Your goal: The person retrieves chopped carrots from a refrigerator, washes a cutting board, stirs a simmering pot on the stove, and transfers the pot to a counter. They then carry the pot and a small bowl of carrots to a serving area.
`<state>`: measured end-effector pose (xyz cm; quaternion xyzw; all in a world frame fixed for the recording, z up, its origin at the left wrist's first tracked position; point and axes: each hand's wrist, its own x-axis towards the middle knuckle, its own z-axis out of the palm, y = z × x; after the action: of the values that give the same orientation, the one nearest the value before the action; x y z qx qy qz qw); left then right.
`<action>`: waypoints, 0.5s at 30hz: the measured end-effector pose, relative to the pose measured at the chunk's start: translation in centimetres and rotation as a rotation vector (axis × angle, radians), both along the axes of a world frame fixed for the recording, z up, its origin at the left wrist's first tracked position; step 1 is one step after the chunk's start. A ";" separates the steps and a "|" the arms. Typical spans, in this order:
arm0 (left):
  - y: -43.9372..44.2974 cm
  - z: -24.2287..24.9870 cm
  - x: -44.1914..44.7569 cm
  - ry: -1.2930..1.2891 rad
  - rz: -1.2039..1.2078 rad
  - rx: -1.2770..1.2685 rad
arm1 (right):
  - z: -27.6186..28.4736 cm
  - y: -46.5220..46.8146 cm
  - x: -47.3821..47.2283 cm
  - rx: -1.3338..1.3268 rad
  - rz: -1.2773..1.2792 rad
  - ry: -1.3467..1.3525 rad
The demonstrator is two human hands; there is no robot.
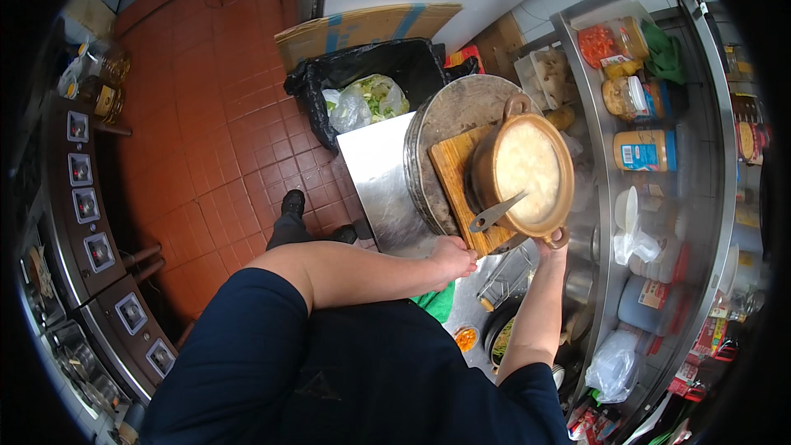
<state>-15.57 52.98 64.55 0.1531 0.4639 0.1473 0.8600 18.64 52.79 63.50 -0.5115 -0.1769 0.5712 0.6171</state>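
Note:
A brown clay pot (484, 170) with two loop handles holds a pale, steaming, porridge-like food (526, 167). The grey metal handle of a utensil (494, 213) sticks out over its rim. Beneath the pot lies a thick wooden board (446, 164), on top of a round, worn chopping block (460, 96). At the board's near corner, my left hand (456, 258) has its fingers closed on the wood. My right hand (549, 250) is at the pot's near handle; that handle and the pot's side hide most of its fingers.
A black-lined bin (306, 93) stands beyond the steel table (386, 167). Steel shelving (602, 198) with jars rises on the right. Near my body are a green cloth (437, 303), a wire rack (503, 278), a bowl of orange pieces (466, 339) and a dark pot (491, 337).

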 end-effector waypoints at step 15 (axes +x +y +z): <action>0.8 -1.3 -1.3 -0.051 -0.197 0.091 | 4.2 -3.4 -6.8 -0.317 -0.291 -0.441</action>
<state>-16.90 53.73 63.25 0.2330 0.4175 0.0866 0.8740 11.89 49.41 67.74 -0.7328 -0.1402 0.3726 0.5518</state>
